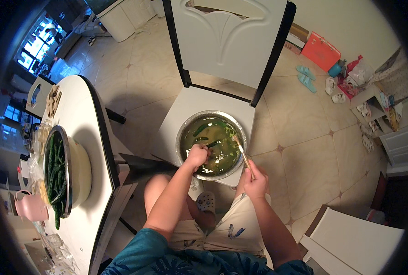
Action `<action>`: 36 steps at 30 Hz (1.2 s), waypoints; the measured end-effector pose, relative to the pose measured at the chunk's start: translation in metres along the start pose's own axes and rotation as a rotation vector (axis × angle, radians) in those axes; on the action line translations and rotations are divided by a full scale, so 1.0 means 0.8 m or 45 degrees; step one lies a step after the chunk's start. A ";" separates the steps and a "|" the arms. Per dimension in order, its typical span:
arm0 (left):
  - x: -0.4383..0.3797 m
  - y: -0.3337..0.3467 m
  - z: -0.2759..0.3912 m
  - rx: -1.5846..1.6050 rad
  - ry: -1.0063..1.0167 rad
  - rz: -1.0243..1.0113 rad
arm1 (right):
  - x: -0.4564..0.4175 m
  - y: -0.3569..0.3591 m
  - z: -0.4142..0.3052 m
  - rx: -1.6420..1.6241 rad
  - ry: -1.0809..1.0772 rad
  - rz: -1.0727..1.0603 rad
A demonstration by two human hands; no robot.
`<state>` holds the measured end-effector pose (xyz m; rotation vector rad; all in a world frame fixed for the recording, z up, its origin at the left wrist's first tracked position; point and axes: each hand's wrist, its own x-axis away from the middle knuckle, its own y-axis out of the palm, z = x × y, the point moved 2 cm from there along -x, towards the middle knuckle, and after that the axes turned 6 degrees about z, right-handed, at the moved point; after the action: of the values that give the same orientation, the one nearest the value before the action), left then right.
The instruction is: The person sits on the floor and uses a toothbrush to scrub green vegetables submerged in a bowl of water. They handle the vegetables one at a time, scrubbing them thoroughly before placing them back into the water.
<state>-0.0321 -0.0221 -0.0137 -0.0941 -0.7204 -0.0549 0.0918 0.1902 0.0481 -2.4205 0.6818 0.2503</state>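
Note:
A round metal basin of greenish, cloudy water stands on the seat of a white chair. Long dark green vegetables, perhaps peppers, lie in the water, with small green bits near the right rim. My left hand is closed at the basin's left part, gripping a green vegetable whose tip points right. In my right hand, over the right rim, is a thin brush; its head touches the water at the basin's right side.
On the white table at left stands a bowl heaped with green vegetables, beside a pink jug and glassware. The chair's tall backrest rises beyond the basin. Slippers and a shoe shelf are farther right.

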 end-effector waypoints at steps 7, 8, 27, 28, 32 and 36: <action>-0.001 0.000 0.004 -0.680 0.182 0.393 | 0.000 -0.001 -0.004 -0.014 0.112 -0.064; 0.000 0.002 0.005 -0.624 0.121 0.325 | 0.000 -0.002 -0.003 0.004 0.095 -0.063; 0.007 0.005 0.005 -0.287 0.072 0.184 | 0.001 0.000 0.005 -0.035 0.079 -0.006; 0.006 0.003 0.004 -0.193 -0.029 0.109 | 0.001 -0.001 0.006 -0.041 0.079 -0.004; 0.007 -0.005 0.001 0.133 -0.040 -0.285 | 0.003 0.001 0.009 -0.045 0.083 -0.016; 0.043 0.010 0.030 0.009 -0.186 -0.214 | 0.001 -0.005 -0.001 -0.036 0.116 -0.054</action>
<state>-0.0215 -0.0120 0.0268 -0.0307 -0.8738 -0.2078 0.0941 0.1920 0.0505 -2.4828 0.6707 0.1337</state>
